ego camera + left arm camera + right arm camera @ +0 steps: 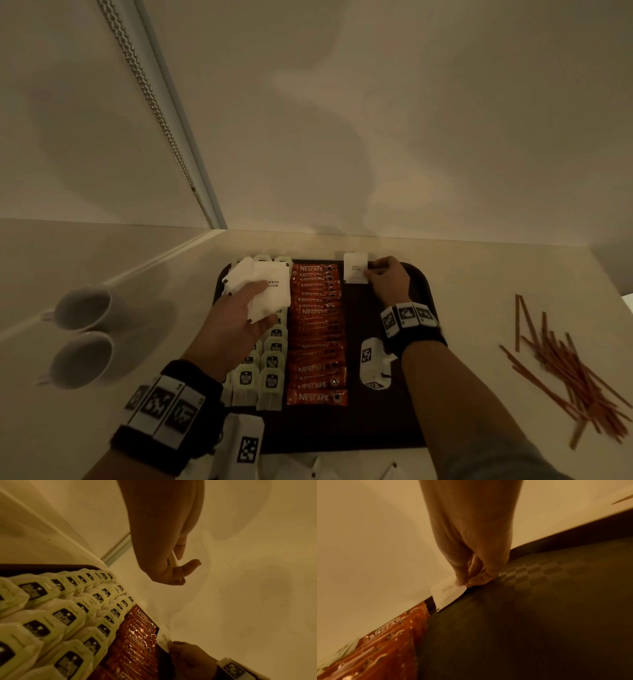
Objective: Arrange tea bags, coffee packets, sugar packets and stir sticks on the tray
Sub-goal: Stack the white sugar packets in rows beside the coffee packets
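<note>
A dark tray (416, 404) lies on the counter. Green tea bags (272, 378) fill its left columns and red Nescafe coffee packets (317, 342) run in a row beside them. My left hand (239, 308) hovers over the tea bags and holds a stack of white sugar packets (263, 287). My right hand (385, 279) pinches one white sugar packet (356, 269) by its right edge at the tray's far rim, just right of the coffee row. In the right wrist view this packet (447, 595) leans against the tray's back edge. Brown stir sticks (568, 373) lie loose on the counter at the right.
Two white cups (84, 337) lie on their sides left of the tray. Wall and a window frame close off the back and left. More white packets (318, 471) lie on the counter near the tray's front edge. The tray's right half (539, 615) is bare.
</note>
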{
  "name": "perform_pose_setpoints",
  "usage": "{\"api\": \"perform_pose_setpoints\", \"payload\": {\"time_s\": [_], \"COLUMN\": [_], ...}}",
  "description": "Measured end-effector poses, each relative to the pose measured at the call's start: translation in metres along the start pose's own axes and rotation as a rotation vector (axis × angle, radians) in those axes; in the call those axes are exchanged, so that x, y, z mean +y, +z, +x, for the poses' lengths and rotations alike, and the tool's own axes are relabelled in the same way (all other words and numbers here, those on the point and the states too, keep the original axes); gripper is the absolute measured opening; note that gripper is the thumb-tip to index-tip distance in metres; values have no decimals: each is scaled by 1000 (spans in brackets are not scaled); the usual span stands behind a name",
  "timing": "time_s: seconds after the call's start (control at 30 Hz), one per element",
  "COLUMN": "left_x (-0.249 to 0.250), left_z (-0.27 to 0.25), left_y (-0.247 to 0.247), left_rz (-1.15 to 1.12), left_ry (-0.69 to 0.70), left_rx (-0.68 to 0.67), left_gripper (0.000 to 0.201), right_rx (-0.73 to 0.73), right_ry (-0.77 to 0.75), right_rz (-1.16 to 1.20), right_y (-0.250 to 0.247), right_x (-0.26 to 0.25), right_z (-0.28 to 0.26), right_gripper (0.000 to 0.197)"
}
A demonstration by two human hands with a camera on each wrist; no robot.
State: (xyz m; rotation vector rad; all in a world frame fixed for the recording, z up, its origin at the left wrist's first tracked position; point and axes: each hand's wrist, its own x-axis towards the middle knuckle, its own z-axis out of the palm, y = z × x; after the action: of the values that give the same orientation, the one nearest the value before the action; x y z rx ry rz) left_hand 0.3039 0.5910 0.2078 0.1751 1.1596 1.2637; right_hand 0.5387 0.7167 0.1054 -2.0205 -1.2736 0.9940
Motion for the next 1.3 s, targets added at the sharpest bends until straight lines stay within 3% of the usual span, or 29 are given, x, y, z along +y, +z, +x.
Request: {"api": "perform_pose_setpoints", "payload": {"time_s": [0.23, 0.33, 0.4, 0.5, 0.57, 0.67, 0.77, 0.93, 1.13, 1.23, 1.3], "left_x": [-2, -1, 1, -1, -2, -4, -4, 0, 1, 3, 4], "left_z": [-1, -1, -1, 1, 0, -4, -7, -1, -1, -2, -4], "left_y": [5, 8, 12, 17, 21, 23, 24, 23, 29, 30, 28], "left_rz": [136, 159, 183, 218, 245, 322, 392, 384, 497, 318, 201], "left_ry": [75, 89, 100, 104, 100, 120, 167, 224, 218, 96, 30], "left_rx": [16, -4, -29, -26, -38, -96, -118, -6, -37, -50, -130], "left_gripper": [17, 13, 13, 17, 23, 24, 26, 21, 21, 22, 27], "right_rx": [28, 51, -90, -521, -639, -530, -466, -657, -623, -566, -417], "right_ry": [-24, -105, -208, -286, -366, -450, -385, -308, -383, -303, -169], "right_rz": [-28, 13, 153, 360, 377, 332, 395, 322, 155, 306, 509], "right_y": [2, -2, -6, -15, -17, -15, -16, -30, -38, -44, -48], "right_x": [-3, -21, -44, -80, -94, -100, -95, -89, -86, -72, -57], "right_z": [-2, -17, -38, -81, -99, -109, -114, -120, -114, -99, -80], "right_gripper": [32, 29, 24, 25, 25, 20, 14, 19, 11, 7, 9]}}
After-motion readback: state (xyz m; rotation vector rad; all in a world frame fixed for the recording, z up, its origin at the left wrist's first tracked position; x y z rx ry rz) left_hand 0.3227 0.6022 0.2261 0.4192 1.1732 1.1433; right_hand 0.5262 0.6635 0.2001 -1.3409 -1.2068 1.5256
